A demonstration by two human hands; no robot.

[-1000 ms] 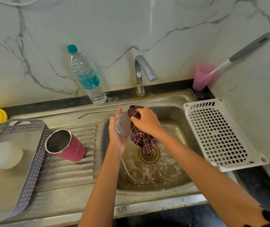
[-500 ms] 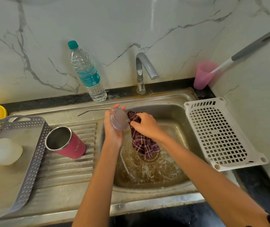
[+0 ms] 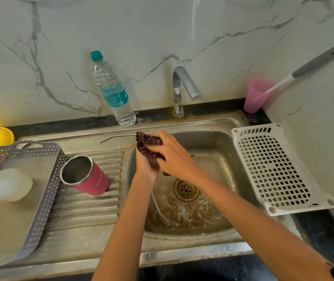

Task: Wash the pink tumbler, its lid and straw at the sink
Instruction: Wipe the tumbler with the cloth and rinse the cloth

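The pink tumbler (image 3: 87, 177) lies on its side on the ribbed drainboard, open end toward me. The bent metal straw (image 3: 117, 137) rests on the sink's back ledge. Over the basin's left rim, my right hand (image 3: 172, 157) presses a dark checked cloth (image 3: 148, 147) against what my left hand (image 3: 144, 167) holds. The clear lid is hidden under the cloth now. My left hand is mostly covered by the cloth and my right hand.
The steel sink (image 3: 219, 138) has a tap (image 3: 182, 88) behind it, not running. A water bottle (image 3: 113, 90) stands at the back. A grey tray (image 3: 40, 199) sits left, a white rack (image 3: 273, 169) right, a pink cup (image 3: 256, 95) with a brush in the corner.
The lid was visible in my left hand beside the cloth. Now the cloth is bunched over it under my right hand, and both hands sit a little higher and further left.
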